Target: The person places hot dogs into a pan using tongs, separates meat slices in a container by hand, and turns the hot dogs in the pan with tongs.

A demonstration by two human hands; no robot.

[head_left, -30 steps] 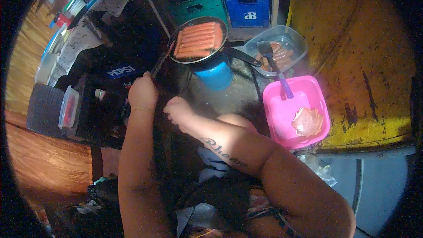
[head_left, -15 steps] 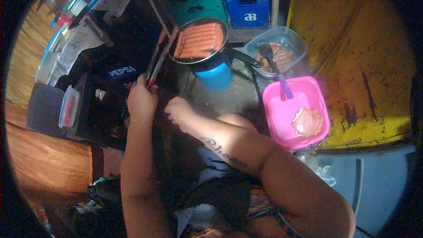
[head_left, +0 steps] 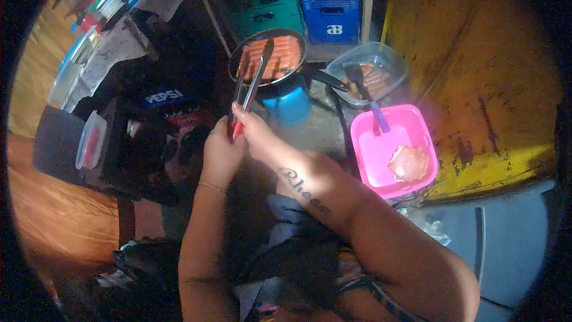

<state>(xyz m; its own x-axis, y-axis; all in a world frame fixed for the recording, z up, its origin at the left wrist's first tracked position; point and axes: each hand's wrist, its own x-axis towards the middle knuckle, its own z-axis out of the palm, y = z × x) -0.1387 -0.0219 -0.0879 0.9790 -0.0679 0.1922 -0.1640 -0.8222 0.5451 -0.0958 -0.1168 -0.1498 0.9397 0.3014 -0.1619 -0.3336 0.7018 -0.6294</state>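
Both hands meet at the red-handled end of a pair of metal tongs (head_left: pixel 256 85). My left hand (head_left: pixel 225 150) is closed around the handle from below. Against its other side my right hand (head_left: pixel 257 133) is closed too, thumb along the handle. The tongs' arms are spread and point away from me, their tips over a frying pan (head_left: pixel 301 73). Several red hotdogs (head_left: pixel 285 53) lie side by side in that pan. The pan sits above a blue cylinder-shaped base (head_left: pixel 288 107), its black handle pointing right.
Right of the pan, a clear tub (head_left: pixel 393 65) holds sausage pieces. A purple-handled spatula (head_left: pixel 379 113) spans from it to a pink basin (head_left: pixel 363 164) containing a stack of round meat slices (head_left: pixel 410 163). A blue crate (head_left: pixel 329 24) stands behind; a lidded container (head_left: pixel 91 141) is at left.
My left hand has brought the tongs rightward, so their tips now lie over the pan. My right hand, apart before, has come up onto the handle. The view has shifted slightly.
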